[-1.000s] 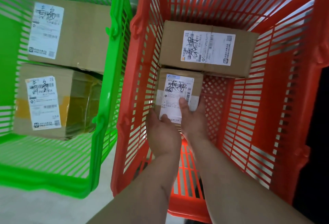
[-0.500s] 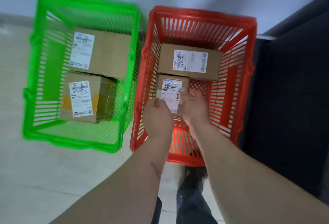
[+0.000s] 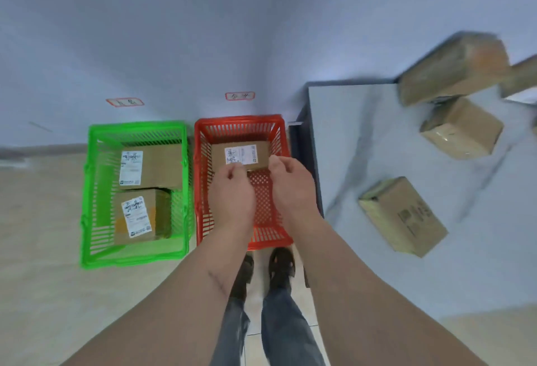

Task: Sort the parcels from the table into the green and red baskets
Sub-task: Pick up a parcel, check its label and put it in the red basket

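- A person stands over two plastic baskets set side by side on a pale tiled floor against a blue-grey wall, both bare forearms stretched forward above the red basket (image 3: 286,162), which sits on the right.
- The left hand (image 3: 231,194) hangs over the red basket's middle, fingers curled loosely inward; nothing can be seen in its grip.
- The right hand (image 3: 292,185) hovers just beside it, to the right, fingers likewise curled in a relaxed way and holding nothing visible.
- A labelled parcel (image 3: 239,154) lies flat at the far end of the red basket, its white shipping label facing up; the fingertips of both hands overlap its near edge in the view, and contact cannot be told. Anything lying under the hands is hidden.
- The green basket (image 3: 87,191), on the left, holds two parcels: a far parcel (image 3: 151,166) and a near parcel (image 3: 142,216), touching end to end, labels up.
- On the right, a grey table (image 3: 363,133) carries unsorted boxes: a near box (image 3: 404,216), a middle box (image 3: 462,129) farther back, and a blurred far box (image 3: 453,72) at the far edge.
- Two red-bordered wall signs (image 3: 125,102) hang low on the wall, one behind each basket; their writing is too blurred to read.
- The person's dark shoes (image 3: 282,264) and jeans show between the forearms, just near the red basket.
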